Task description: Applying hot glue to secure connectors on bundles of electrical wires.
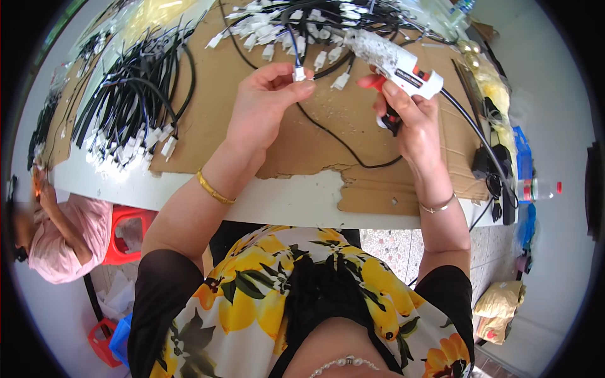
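The left hand pinches a small white plastic connector in its fingertips—presumably to leave the wired end accessible—while the right hand alongside grips a white pistol-shaped glue gun.

Lemon-print top, black sleeves, gold bangle, silvery bangle, white beaded necklace.
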Tool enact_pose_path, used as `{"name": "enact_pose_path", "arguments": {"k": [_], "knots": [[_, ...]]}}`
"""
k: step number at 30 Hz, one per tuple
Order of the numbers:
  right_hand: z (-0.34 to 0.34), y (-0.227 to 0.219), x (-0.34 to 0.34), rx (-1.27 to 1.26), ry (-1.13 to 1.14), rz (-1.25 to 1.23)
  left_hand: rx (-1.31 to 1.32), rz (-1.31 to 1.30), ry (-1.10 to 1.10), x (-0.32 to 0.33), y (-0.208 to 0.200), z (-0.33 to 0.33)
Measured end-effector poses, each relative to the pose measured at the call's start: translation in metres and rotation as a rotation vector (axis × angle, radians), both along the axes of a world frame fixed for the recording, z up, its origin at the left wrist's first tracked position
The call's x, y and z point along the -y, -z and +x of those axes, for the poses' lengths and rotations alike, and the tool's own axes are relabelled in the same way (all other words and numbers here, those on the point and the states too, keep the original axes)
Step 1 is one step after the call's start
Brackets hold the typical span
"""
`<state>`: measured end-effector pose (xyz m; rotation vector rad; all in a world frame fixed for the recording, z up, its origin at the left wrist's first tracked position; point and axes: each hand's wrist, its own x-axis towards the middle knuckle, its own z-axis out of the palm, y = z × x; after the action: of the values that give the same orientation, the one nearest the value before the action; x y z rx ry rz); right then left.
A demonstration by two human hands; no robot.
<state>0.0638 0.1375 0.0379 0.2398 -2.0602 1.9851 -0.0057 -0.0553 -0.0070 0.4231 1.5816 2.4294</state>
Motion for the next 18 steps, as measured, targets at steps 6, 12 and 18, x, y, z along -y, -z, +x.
{"name": "enact_pose_path", "arguments": {"k": [6,12,18], "knots": [[-0.013,0.008,0.008,0.013,0.110,-0.219,-0.002,0.105,0.116,-0.018,-0.025,0.007],[-0.019,0.003,0.018,-0.018,0.110,-0.319,-0.016,0.144,0.325,-0.041,-0.028,0.016],[-0.020,-0.004,0.026,0.066,0.074,-0.370,-0.101,0.120,0.371,-0.048,-0.026,0.017]]}}
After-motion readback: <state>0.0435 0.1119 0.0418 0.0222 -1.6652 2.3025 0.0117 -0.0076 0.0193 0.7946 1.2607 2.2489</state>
